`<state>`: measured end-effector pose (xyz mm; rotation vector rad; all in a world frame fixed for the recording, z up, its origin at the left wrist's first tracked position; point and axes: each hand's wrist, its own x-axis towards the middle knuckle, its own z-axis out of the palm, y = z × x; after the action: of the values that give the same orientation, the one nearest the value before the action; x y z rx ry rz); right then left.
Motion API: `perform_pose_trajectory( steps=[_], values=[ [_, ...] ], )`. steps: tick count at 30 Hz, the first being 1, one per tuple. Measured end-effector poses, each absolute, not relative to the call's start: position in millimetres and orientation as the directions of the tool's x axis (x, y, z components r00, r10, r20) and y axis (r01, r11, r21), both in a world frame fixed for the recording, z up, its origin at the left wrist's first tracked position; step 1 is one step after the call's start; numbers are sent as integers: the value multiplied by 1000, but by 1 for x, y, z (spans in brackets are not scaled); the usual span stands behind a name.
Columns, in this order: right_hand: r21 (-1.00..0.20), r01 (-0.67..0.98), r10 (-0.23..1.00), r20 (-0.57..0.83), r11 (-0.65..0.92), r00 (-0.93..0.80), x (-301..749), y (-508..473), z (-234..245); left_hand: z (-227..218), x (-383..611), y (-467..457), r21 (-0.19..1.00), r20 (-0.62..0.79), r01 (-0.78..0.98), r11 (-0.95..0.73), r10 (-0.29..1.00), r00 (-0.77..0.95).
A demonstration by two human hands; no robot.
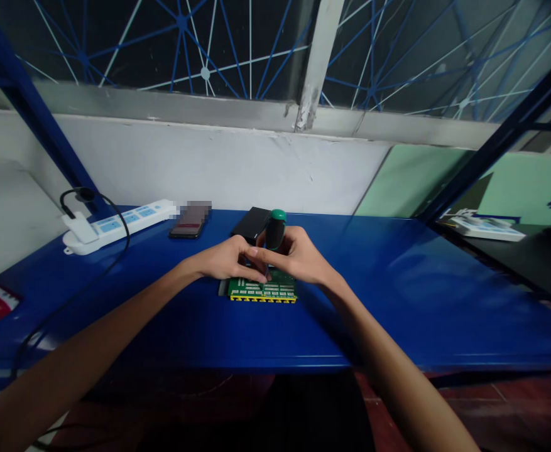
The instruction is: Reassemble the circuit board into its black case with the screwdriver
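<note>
Taking 12 o'clock as straight away from me, I am recording the green rectangular circuit board with a yellow connector edge [262, 290] as lying on the blue metal table [171, 339], its long axis running 9 to 3 and its yellow edge facing 6. My right hand [300, 254] is gripping the black plastic handle with a green cap, seemingly a screwdriver [276, 233], which is standing nearly upright over the board; from that hand the board is lying at 7 to 8 o'clock. My left hand [223, 257] is bending its thumb and fingers in toward the shaft, the thumb tip sitting nearer the board; whether it is pinching anything I cannot tell. My fingers are hiding most of the shaft and the board's far side; the tip's exact contact is remaining unclear.
</note>
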<state>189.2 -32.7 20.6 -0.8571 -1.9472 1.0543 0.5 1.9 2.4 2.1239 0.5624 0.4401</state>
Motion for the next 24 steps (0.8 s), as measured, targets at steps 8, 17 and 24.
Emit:
perform_pose_trajectory(
  steps=[8,17,24],
  values=[
    [-873,219,812,276,436,-515,188,-32,19,-3,-1,5,791,104,292,-538,588,802],
    [-860,241,813,282,449,-510,189,-30,15,-6,1,5,798,139,264,-542,592,794],
    [-885,203,814,266,418,-516,188,-31,17,0,0,3,795,125,231,-561,523,843]
  ],
)
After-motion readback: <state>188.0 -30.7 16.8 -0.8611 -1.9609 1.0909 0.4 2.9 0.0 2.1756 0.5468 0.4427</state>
